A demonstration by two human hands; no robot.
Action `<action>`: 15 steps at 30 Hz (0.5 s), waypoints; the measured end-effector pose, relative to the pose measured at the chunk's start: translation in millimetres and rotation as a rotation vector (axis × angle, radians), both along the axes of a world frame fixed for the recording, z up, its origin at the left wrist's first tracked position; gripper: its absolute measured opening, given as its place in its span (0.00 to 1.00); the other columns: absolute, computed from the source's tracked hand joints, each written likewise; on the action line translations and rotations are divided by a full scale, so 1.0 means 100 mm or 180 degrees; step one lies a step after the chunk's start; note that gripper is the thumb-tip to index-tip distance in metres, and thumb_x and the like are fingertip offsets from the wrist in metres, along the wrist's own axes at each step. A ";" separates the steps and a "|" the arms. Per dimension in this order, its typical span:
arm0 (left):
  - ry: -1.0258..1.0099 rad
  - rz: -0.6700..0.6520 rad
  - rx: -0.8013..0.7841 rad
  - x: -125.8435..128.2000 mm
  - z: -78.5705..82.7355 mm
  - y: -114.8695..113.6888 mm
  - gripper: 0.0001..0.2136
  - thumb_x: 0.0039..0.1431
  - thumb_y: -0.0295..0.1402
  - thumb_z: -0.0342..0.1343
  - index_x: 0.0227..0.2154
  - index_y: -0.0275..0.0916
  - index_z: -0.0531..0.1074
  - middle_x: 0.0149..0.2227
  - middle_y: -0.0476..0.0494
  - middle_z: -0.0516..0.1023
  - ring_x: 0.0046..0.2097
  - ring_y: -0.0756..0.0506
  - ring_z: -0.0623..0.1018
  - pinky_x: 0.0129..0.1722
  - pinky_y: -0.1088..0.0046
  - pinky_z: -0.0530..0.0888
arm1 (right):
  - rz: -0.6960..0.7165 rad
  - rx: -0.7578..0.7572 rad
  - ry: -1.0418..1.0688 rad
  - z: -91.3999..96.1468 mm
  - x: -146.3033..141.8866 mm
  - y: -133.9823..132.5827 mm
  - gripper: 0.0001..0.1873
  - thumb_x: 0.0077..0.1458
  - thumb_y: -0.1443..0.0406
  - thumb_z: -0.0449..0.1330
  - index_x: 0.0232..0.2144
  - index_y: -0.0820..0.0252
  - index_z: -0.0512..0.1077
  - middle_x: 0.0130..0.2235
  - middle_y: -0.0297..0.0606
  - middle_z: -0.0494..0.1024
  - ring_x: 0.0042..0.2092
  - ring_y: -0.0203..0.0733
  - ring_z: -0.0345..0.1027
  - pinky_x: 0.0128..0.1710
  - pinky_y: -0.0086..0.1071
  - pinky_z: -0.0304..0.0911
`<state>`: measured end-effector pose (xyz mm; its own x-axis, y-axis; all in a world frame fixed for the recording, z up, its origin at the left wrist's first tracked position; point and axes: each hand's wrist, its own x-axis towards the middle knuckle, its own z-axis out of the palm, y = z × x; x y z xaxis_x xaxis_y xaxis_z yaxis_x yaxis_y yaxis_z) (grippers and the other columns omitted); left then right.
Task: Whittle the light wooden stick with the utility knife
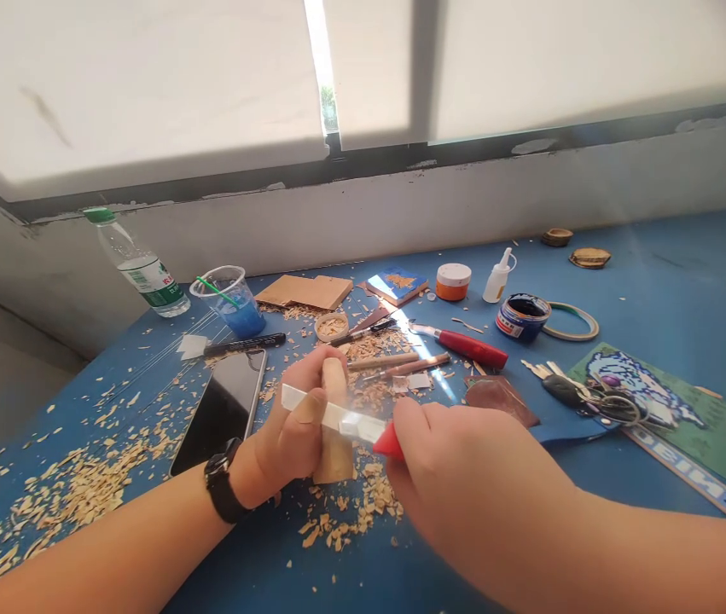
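Observation:
My left hand (299, 426), with a black watch on its wrist, is closed around a pale piece of wood (335, 456) held roughly upright above the table. A tan strip that looks like a bandage wraps its thumb. My right hand (452, 469) grips the red handle of a carving knife (363, 425). The knife's blade lies across the wood, its tip reaching past my left thumb. Whether the edge bites into the wood I cannot tell. Wood shavings (368, 503) are scattered beneath both hands.
On the blue table (241, 571) a phone (222, 409) lies beside my left hand. Behind stand a water bottle (145, 273), a plastic cup (235, 307) of blue liquid and a paint jar (522, 317). A red-handled tool (471, 348) and keys (593, 399) lie farther right.

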<state>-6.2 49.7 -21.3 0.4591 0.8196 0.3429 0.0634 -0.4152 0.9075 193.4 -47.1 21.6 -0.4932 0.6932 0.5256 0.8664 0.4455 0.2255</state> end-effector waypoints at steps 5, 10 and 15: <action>0.0055 -0.0152 0.0124 0.01 0.06 -0.02 0.27 0.59 0.64 0.51 0.34 0.41 0.67 0.29 0.49 0.61 0.30 0.46 0.59 0.29 0.67 0.61 | 0.0093 -0.0026 0.0162 -0.03 0.03 0.02 0.18 0.42 0.70 0.70 0.23 0.54 0.62 0.17 0.28 0.65 0.17 0.36 0.52 0.23 0.36 0.31; 0.0140 -0.0233 0.0312 0.01 0.11 -0.03 0.27 0.60 0.63 0.50 0.35 0.40 0.67 0.30 0.49 0.64 0.30 0.46 0.61 0.31 0.66 0.61 | 0.0016 -0.0669 0.0380 -0.02 0.09 0.12 0.13 0.46 0.71 0.66 0.26 0.55 0.64 0.19 0.28 0.70 0.18 0.38 0.59 0.23 0.35 0.32; 0.0256 -0.0359 0.0350 0.04 0.17 -0.03 0.26 0.62 0.63 0.49 0.34 0.40 0.65 0.30 0.50 0.63 0.30 0.46 0.61 0.31 0.66 0.62 | -0.0012 -0.1233 0.0208 0.02 0.16 0.24 0.08 0.51 0.70 0.62 0.28 0.56 0.65 0.24 0.32 0.75 0.24 0.40 0.65 0.24 0.33 0.36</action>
<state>-2.6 46.3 -3.9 0.5757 0.7209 0.3860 0.0815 -0.5202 0.8501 209.4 -22.6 23.9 -0.4642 0.8483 0.2549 0.8753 0.4834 -0.0146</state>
